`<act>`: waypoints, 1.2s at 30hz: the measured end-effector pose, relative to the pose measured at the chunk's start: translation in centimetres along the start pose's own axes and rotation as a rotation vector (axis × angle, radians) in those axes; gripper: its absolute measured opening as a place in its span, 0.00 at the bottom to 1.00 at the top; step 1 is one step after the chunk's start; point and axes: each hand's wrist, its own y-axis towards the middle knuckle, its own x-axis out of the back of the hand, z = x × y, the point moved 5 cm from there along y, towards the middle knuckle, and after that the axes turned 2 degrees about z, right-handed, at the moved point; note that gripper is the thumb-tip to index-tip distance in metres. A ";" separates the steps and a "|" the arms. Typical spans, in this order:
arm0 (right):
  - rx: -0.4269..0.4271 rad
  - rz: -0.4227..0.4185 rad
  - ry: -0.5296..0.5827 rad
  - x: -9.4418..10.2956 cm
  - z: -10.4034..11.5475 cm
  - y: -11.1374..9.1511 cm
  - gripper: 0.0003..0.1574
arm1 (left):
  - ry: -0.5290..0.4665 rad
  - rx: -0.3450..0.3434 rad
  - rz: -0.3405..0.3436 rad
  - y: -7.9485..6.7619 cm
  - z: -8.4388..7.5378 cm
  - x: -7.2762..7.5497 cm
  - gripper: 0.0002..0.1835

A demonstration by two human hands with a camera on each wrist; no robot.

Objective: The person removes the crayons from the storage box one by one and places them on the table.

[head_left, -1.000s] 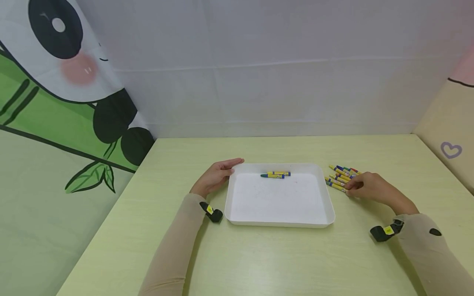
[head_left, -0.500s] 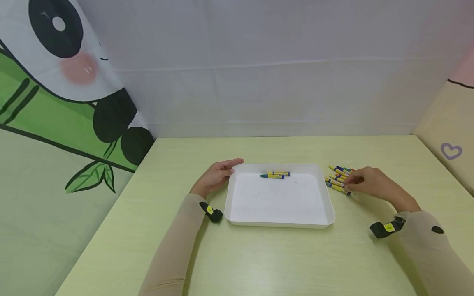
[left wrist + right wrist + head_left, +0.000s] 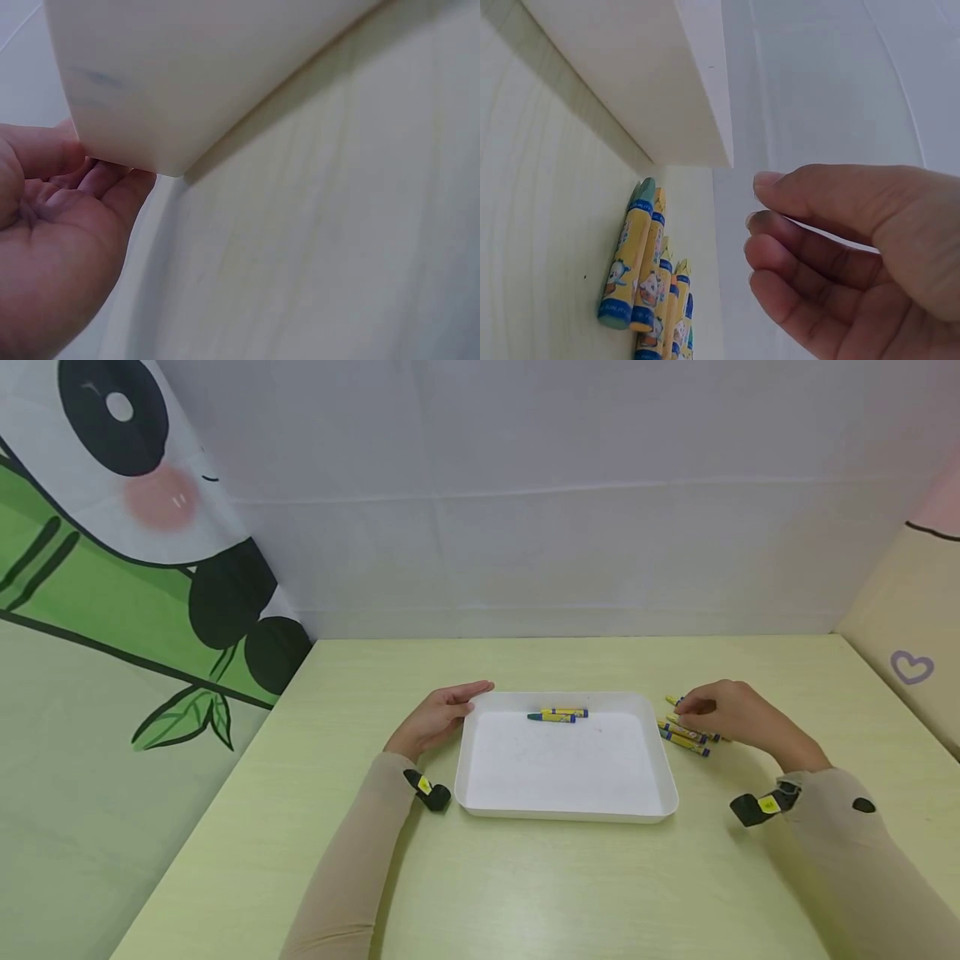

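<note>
A shallow white tray (image 3: 562,777) lies on the table in the head view. My left hand (image 3: 435,718) holds its far left corner, the thumb at the rim and the fingers against the outer wall (image 3: 142,97). A green crayon (image 3: 553,717) and a yellow crayon (image 3: 566,711) lie side by side near the tray's far wall. My right hand (image 3: 731,714) hovers over a pile of crayons (image 3: 684,742) just right of the tray, covering part of it. In the right wrist view, thumb and fingers are loosely bent, with nothing visible between them, beside several yellow-wrapped crayons (image 3: 622,262).
The pale wooden table (image 3: 525,893) reaches back to a white cloth wall (image 3: 540,552). Printed cloth with a panda-like figure (image 3: 150,502) hangs at the left, and a cream panel (image 3: 907,602) stands at the right.
My right hand has moved left and farther back over the crayon pile, uncovering the near crayons' ends and covering the far ones. The left hand, the tray and its two crayons have stayed put.
</note>
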 end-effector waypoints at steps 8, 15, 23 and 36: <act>0.026 -0.007 -0.016 0.2 2.0 0.9 0.16 | -0.004 -0.001 -0.005 0.0 0.0 0.0 0.25; 0.060 -0.002 -0.008 -0.3 3.6 2.1 0.15 | -0.008 -0.013 0.012 0.0 -0.1 -0.1 0.26; 0.101 0.018 0.015 -1.2 5.2 3.8 0.14 | 0.025 -0.036 0.028 0.0 -0.1 0.0 0.26; 0.191 0.061 0.002 -3.7 7.4 6.1 0.12 | -0.011 -0.008 0.004 0.2 0.0 -0.1 0.26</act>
